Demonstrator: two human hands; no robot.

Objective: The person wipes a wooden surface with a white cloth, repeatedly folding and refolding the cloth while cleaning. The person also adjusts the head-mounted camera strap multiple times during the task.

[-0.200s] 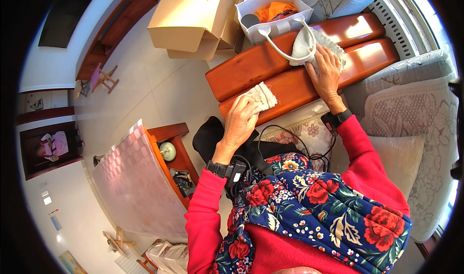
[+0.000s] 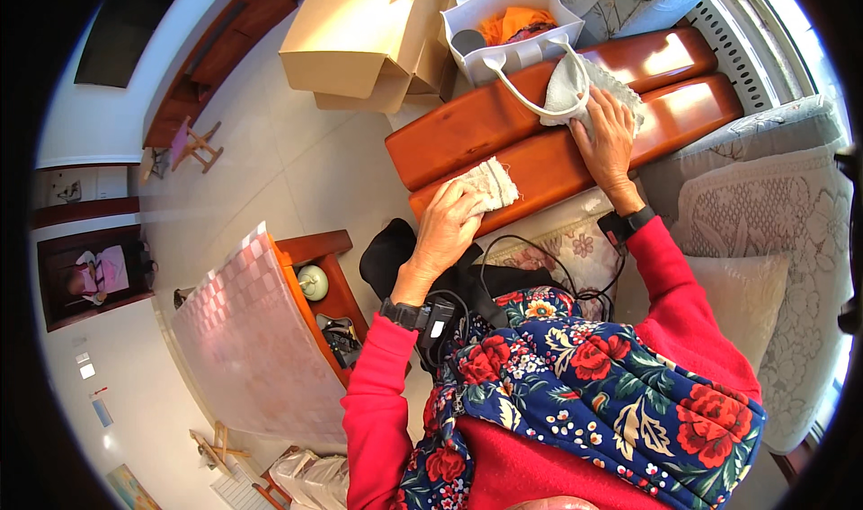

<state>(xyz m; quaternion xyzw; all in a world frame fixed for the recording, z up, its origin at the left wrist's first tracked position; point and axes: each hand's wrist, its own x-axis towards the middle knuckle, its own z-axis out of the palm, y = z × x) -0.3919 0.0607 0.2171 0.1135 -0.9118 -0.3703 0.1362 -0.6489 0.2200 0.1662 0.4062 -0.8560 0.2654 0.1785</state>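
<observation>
My left hand (image 2: 449,222) is closed on a small cream cloth (image 2: 494,183) with a frayed edge and darker stripes. It rests on the near board of a glossy reddish-brown wooden armrest (image 2: 530,170). Farther right, my right hand (image 2: 607,140) lies flat with fingers stretched out over a pale grey cloth (image 2: 564,86) spread across both boards. A white bag handle (image 2: 520,95) loops over that grey cloth, close to my right fingertips. Part of the grey cloth is hidden under the hand.
Beyond the armrest stand a white tote bag (image 2: 503,59) with orange fabric inside and an open cardboard box (image 2: 346,43). A low table with a pinkish cover (image 2: 252,348) is at left, a green round jar (image 2: 312,283) on its shelf. Black cables (image 2: 548,258) hang between my arms.
</observation>
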